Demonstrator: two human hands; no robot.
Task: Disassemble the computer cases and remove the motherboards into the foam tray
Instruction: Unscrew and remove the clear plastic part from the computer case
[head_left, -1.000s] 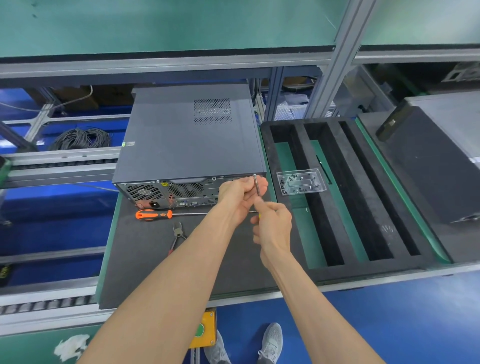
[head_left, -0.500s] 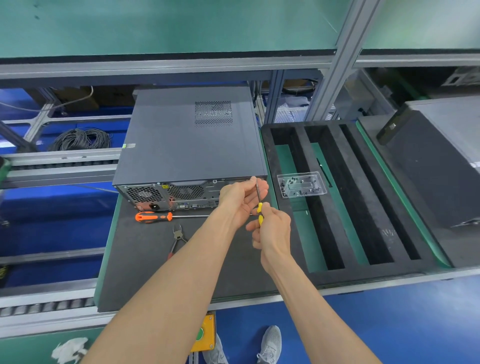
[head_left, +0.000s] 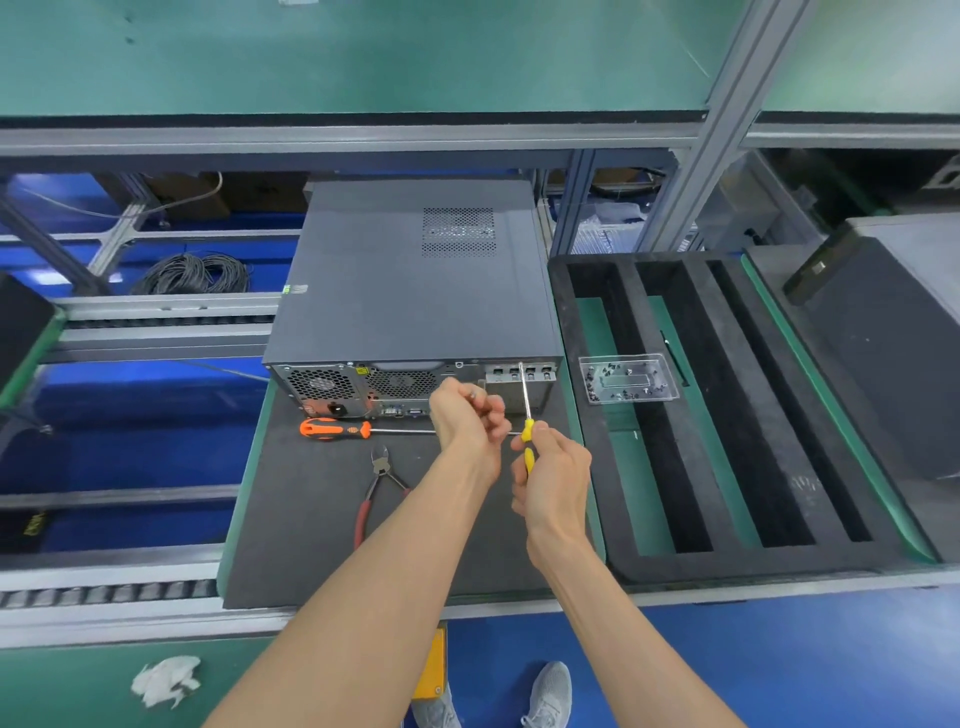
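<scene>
Right hand (head_left: 553, 470) grips a yellow screwdriver (head_left: 527, 431), left hand (head_left: 470, 415) curled on something small, over a dark-matted counter (head_left: 311, 519) beside blue-floored conveyor rails (head_left: 156, 332)

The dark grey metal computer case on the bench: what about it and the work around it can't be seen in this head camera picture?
- Inside of the dark grey metal computer case: hidden by its closed lid.
- What the left hand pinches: too small, covered by curled fingers.
- Yellow-handled screwdriver in the right hand: tip type too small to tell.
- Contents of the clear plastic parts tray on the black foam tray: tiny dark specks only.
</scene>
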